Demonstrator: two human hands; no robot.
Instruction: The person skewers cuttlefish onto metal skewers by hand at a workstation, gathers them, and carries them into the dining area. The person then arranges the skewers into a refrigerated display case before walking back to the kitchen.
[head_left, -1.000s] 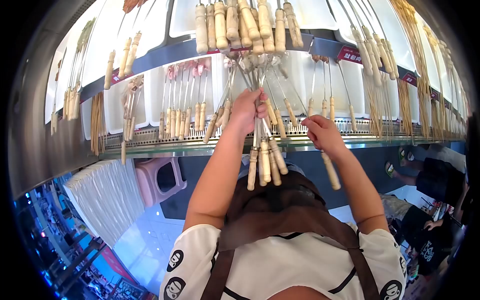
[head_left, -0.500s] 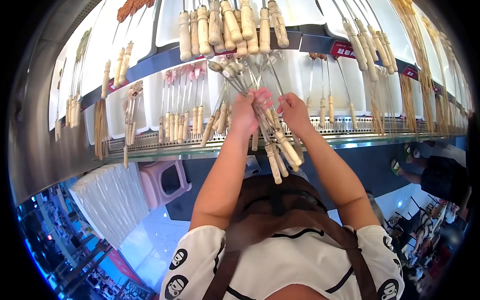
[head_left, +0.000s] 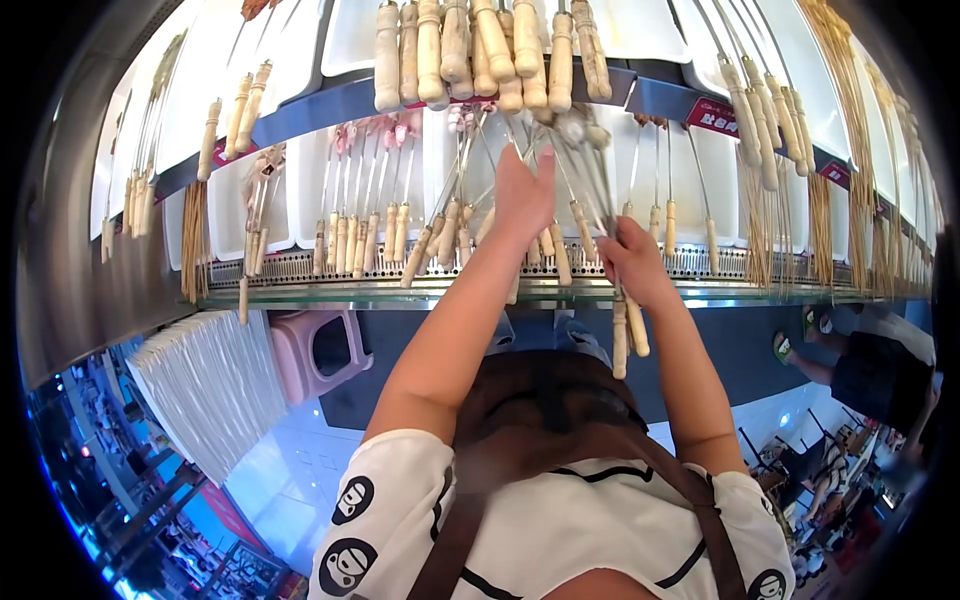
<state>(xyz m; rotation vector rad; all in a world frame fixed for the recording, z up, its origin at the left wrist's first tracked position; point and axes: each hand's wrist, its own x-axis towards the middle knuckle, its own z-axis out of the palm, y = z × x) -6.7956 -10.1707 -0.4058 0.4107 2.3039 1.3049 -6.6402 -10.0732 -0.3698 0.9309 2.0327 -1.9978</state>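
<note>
My right hand (head_left: 635,264) is closed around a few metal skewers with wooden handles (head_left: 629,340). Their handles hang below the hand, over the counter's front edge. The shafts run up and left to blurred, pale greyish food pieces (head_left: 583,130) at their tips. My left hand (head_left: 524,195) is over the white tray in the middle, thumb and fingers apart, with no skewer visible in it; some fingertips are hidden. Beside and beneath it, other wooden-handled skewers (head_left: 447,232) lie in the tray, handles toward me.
An upper row holds more wooden-handled skewers (head_left: 455,45). Skewers with pink pieces (head_left: 385,135) lie to the left, bundles of thin bamboo sticks (head_left: 765,220) to the right. A glass edge (head_left: 420,297) borders the counter. Below stand a pink stool (head_left: 318,355) and stacked white trays (head_left: 205,390). A person (head_left: 875,350) is at right.
The skewer bundle between my hands has come apart. My right hand has moved right and down with a few skewers, while my left has moved up and slightly right, without the skewers it held.
</note>
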